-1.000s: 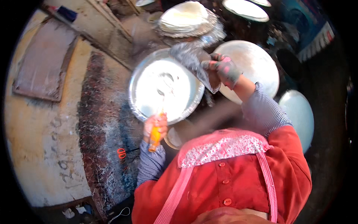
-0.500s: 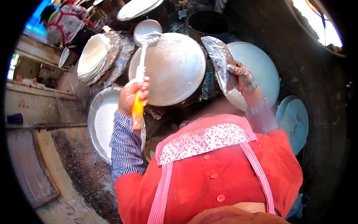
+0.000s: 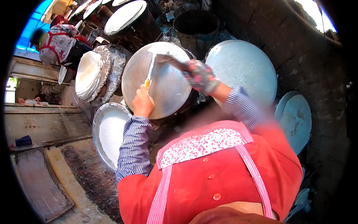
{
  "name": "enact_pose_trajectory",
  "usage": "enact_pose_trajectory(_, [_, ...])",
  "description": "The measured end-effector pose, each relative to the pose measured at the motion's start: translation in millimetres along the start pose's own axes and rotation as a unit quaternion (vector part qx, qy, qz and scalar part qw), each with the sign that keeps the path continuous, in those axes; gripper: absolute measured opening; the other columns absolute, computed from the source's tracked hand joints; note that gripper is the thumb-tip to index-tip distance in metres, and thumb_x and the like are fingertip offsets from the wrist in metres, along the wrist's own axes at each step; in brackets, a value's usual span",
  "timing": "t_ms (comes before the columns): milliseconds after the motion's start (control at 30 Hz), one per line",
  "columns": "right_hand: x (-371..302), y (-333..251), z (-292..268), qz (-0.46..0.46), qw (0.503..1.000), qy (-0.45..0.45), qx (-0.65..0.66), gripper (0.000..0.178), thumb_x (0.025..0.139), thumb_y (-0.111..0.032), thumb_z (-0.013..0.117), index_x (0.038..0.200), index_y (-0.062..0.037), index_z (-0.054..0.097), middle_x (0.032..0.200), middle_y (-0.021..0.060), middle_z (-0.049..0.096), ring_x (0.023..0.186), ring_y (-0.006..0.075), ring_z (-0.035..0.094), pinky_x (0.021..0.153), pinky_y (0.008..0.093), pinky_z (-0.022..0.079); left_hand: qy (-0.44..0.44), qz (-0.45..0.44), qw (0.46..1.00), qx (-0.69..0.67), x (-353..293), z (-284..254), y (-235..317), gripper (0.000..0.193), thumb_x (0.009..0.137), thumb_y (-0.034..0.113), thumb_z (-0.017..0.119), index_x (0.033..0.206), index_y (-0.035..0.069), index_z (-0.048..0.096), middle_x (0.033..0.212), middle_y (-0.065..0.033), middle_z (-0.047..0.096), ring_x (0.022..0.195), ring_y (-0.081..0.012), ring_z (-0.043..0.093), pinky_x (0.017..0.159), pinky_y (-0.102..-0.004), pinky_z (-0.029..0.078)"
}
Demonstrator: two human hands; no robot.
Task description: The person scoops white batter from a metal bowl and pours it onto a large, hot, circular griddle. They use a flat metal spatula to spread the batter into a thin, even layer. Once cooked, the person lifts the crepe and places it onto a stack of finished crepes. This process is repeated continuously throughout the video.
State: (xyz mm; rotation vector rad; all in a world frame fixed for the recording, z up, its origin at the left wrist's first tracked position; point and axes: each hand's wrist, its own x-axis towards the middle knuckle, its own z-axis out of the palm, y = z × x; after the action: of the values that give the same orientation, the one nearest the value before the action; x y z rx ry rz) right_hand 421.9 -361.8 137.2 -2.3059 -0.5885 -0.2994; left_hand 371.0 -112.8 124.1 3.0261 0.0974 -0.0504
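Note:
My left hand [image 3: 143, 102] is closed round the yellow-orange handle of a ladle [image 3: 151, 71]. The ladle's head end lies over a round, pale grey griddle [image 3: 149, 87], where a white wet patch [image 3: 162, 47] shows near the far edge. My right hand [image 3: 201, 77], in a patterned grey and pink glove, reaches across the griddle's right side, smeared by motion. From its fingers a dark flat thing [image 3: 171, 61] sticks out toward the ladle; its kind is blurred. To the right, a second round griddle [image 3: 242, 71] bears a thin whitish layer.
A metal basin [image 3: 96, 125] of white liquid stands at the left, below a stack of white round sheets [image 3: 88, 74]. Behind are a dark drum [image 3: 195, 24] and a white-topped drum [image 3: 126, 28]. Another person [image 3: 61, 44] bends over at far left. A pale round lid [image 3: 294, 119] leans at right.
The ladle's head has come down from the air to the near griddle. My right hand has swung left from the second griddle, where it held a foil-like half-round flap. The view has shifted slightly.

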Motion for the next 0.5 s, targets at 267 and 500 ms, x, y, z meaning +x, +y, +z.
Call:
enact_pose_trajectory(267, [56,-20,43,0.264,0.962,-0.067,-0.016,0.027,0.077,-0.02,0.051,0.099,-0.0031,0.053,0.097,0.0182,0.058,0.089,0.0332,0.057,0.079,0.0386,0.046,-0.016,0.039,0.925,-0.378,9,20,-53,0.044,0.073,0.001,0.054,0.117,0.001,0.047,0.084,-0.0112,0.056,0.07,-0.0215,0.056,0.063,-0.0316,0.047])
enact_pose_trajectory(500, [34,37,51,0.33,0.907,0.142,0.221,0.031,0.074,-0.017,0.057,0.101,-0.002,0.054,0.093,0.0125,0.061,0.083,0.0215,0.056,0.075,0.0302,0.045,-0.08,0.045,0.876,-0.474,31,4,-84,0.049,0.075,0.0,0.055,0.122,0.0,0.042,0.087,-0.0035,0.052,0.073,-0.0138,0.051,0.062,-0.0268,0.045])
